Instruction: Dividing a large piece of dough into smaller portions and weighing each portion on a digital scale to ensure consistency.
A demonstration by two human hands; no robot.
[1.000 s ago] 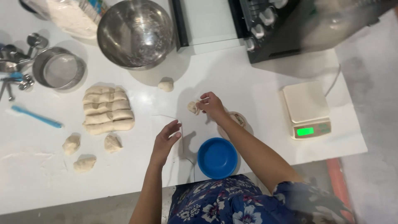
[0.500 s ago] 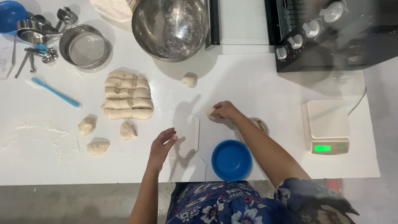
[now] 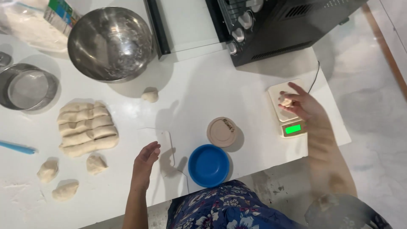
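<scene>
The right hand (image 3: 302,105) reaches out over the kitchen scale (image 3: 288,109) at the right edge of the white desk (image 3: 199,91), its grip pinching a small dough piece (image 3: 287,101) between thumb and fingertips just above the scale's pale platform. The scale's display glows green on its near side. The left hand (image 3: 145,163) hovers near the front of the desk, its grip loose and half spread, holding nothing; just to its right lies a white dough scraper (image 3: 168,146), close to the fingertips, though whether they touch cannot be told.

Right of the scraper sits a blue bowl (image 3: 208,165) at the near edge, and just beyond it a round tan lid (image 3: 221,132). On the left of the desk lies a scored slab of dough (image 3: 86,128), cut into strips, with three small dough lumps (image 3: 68,177) near it toward the front. Another lone dough ball (image 3: 150,95) rests farther back, just near of a large steel mixing bowl (image 3: 111,43). At the far left stand a round metal sieve (image 3: 27,88) and a bag of flour (image 3: 36,23); a blue spatula (image 3: 17,148) pokes in at the left edge. A black oven (image 3: 280,25) stands at the far right.
</scene>
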